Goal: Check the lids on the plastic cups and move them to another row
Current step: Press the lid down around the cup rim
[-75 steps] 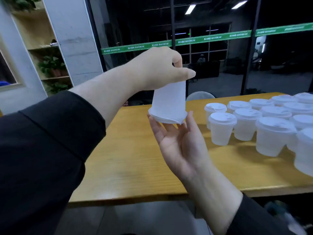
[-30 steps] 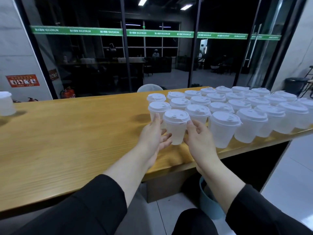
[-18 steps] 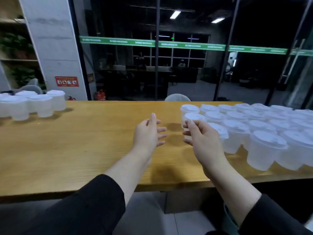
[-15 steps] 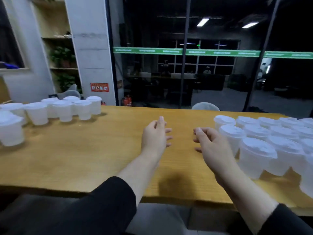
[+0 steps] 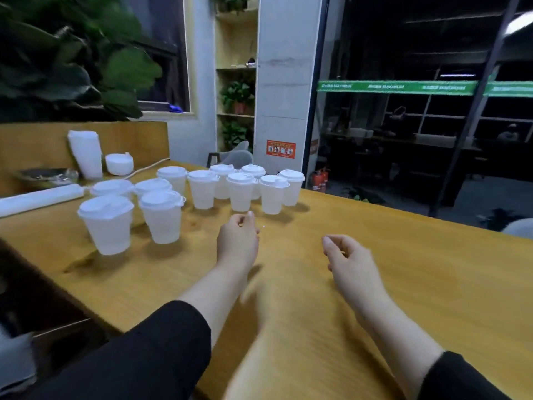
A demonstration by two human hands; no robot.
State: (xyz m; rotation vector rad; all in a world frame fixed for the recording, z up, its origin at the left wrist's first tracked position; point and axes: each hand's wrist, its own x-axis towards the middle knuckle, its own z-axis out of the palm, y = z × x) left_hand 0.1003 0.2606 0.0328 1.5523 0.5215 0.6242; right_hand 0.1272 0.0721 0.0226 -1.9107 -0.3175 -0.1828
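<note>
Our lidded cups [image 5: 202,192] stand clustered at the tabletop's [image 5: 403,284] far left, all capped. Our left hand [image 5: 237,241] hovers just before them, fingers loosely curled, empty; our right hand [image 5: 350,262] likewise, farther right.

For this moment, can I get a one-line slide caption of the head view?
Both hands, left and right, hover empty over the wooden table near lidded plastic cups.
</note>
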